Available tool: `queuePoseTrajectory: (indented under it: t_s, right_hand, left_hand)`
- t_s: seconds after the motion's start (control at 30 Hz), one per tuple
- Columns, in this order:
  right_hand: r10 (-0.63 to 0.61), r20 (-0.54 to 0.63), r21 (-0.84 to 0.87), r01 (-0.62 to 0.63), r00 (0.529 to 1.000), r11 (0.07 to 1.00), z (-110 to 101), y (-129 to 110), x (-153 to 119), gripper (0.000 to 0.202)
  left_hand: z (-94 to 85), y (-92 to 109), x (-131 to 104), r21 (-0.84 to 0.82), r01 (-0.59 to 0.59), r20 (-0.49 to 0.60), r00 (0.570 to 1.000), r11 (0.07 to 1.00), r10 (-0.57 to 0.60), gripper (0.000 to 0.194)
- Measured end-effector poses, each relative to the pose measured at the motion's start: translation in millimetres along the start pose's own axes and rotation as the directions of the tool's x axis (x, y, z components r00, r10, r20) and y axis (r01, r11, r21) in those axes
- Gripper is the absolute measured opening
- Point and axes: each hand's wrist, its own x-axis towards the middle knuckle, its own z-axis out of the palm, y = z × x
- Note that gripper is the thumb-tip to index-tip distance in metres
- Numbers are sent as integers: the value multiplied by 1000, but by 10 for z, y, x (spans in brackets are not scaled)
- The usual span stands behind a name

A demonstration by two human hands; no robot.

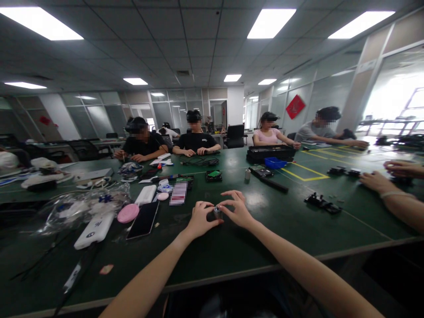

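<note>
Between my two hands a small silvery metal cylinder (217, 213) stands upright at the table top. My left hand (201, 217) curls around its left side, thumb at the near side and fingertips near the upper rim. From the right, my right hand (239, 209) pinches at its top with thumb and index finger, while the other fingers are raised. Whether a smaller part sits under the right fingertips is too small to tell. A similar metal cylinder (247, 174) stands farther back on the green table (265, 229).
Left of my hands lie a black phone (143, 220), a pink round case (128, 213), a white power bank (95, 229) and plastic bags. A circuit-board part (213, 176), a blue bin (275, 163) and black parts (322, 203) lie beyond. A co-worker's hands (377, 183) are at right.
</note>
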Motion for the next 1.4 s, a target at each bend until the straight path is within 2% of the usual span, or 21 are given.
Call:
queuePoseTrajectory:
  t_s: [0.1, 0.37, 1.4]
  right_hand:
    - [-5, 7, -13, 5, 1000, 1000, 9, -22, -5, 16]
    - [-11, -74, -38, 8, 997, 999, 57, 0, 0, 15]
    - [-24, -21, 13, 24, 999, 1000, 4, -43, -14, 16]
  left_hand:
    - [1, 0, 3, 1, -7, 3, 1000, 1000, 7, 46]
    - [-3, 11, 0, 2, -1, 3, 1000, 1000, 1, 47]
    - [-3, -1, 5, 20, -24, 8, 1000, 1000, 24, 47]
